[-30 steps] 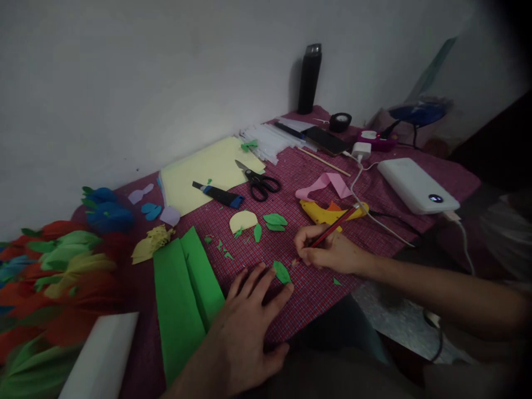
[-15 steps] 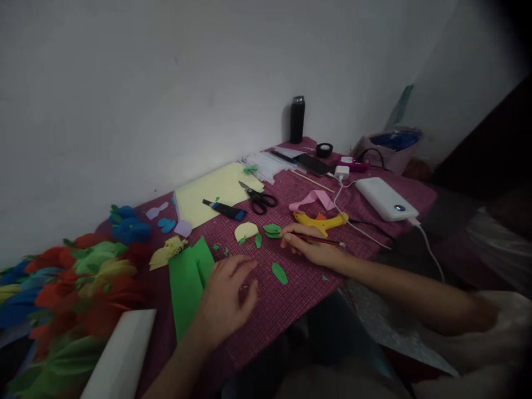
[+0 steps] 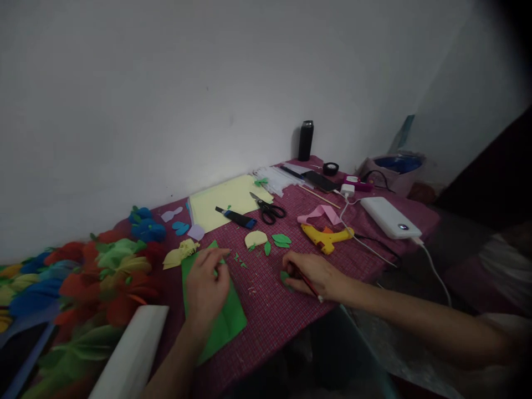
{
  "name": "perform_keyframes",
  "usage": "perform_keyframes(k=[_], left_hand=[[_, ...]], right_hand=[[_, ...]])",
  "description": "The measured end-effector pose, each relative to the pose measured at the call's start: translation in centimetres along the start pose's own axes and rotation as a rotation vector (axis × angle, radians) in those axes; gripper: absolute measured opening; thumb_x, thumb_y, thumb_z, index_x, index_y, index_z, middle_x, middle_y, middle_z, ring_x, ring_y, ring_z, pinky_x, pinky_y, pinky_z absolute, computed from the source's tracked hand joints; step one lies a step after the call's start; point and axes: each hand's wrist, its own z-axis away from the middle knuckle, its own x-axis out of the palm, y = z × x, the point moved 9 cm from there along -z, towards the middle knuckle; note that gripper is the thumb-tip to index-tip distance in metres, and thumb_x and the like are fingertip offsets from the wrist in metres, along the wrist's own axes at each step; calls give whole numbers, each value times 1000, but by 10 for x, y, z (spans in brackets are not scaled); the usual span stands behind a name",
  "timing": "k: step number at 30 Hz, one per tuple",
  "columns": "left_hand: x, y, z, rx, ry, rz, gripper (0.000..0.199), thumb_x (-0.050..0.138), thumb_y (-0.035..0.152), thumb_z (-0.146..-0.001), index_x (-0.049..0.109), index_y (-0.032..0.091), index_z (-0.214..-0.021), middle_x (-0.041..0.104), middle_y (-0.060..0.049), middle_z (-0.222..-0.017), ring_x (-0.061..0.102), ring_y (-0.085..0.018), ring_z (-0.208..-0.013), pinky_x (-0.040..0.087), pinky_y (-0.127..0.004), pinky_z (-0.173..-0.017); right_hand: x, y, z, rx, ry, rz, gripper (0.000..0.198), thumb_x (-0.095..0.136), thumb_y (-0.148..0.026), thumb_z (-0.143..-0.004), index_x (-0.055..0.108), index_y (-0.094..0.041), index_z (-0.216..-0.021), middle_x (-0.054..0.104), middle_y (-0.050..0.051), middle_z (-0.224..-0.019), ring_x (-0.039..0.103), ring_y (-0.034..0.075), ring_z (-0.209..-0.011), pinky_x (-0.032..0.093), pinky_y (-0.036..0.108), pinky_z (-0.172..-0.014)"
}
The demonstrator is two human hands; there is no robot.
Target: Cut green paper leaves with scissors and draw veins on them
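Observation:
My right hand (image 3: 313,271) is closed around a dark red pencil (image 3: 306,281), low over the table. Its fingertips touch a green leaf-shaped cutout (image 3: 286,279), partly hidden beneath them. My left hand (image 3: 206,285) lies over a green craft sheet (image 3: 226,324), fingers bent but thumb and forefinger apart; green shows in the gap. Between the hands are small green scraps (image 3: 241,260). Further back lie stacked green leaf cutouts (image 3: 281,240), a single leaf (image 3: 267,247) and a pale yellow half-round piece (image 3: 255,239).
Black scissors (image 3: 270,212) and a blue cutter (image 3: 236,217) lie by pale yellow sheets (image 3: 216,199). A yellow glue gun (image 3: 326,237) and corded white power bank (image 3: 389,217) are at right. Colourful craft flowers (image 3: 112,271) and a white box-like object (image 3: 133,354) occupy the left.
My right hand has moved from the stacked leaves toward the near edge, onto the single leaf, pencil still in it. My left hand has shifted left over the green sheet, which now reaches further right.

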Motion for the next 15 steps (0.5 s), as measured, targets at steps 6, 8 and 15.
perform_keyframes(k=[6,8,15], left_hand=[[-25,-43,-5,-190,231,154,27,47,11,-73,64,21,-93,61,-1,-87,61,-16,-75,49,-26,-67],[-20,-46,-5,-200,207,149,28,48,12,-73,64,21,-94,62,-1,-86,61,-16,-76,48,-25,-64],[-7,-37,-5,-184,93,87,30,46,12,-72,64,21,-94,62,-2,-84,59,-17,-75,43,-21,-51]], right_hand=[[11,-1,-5,-9,19,-34,9,50,-15,-80,46,-21,-86,54,-4,-66,46,12,-55,35,23,-54],[8,2,-3,-42,14,-101,8,50,-17,-82,46,-21,-87,54,-3,-68,47,12,-56,37,22,-53],[-40,22,-3,-35,215,-128,4,50,-20,-84,48,-20,-88,54,0,-72,47,13,-59,38,22,-54]])
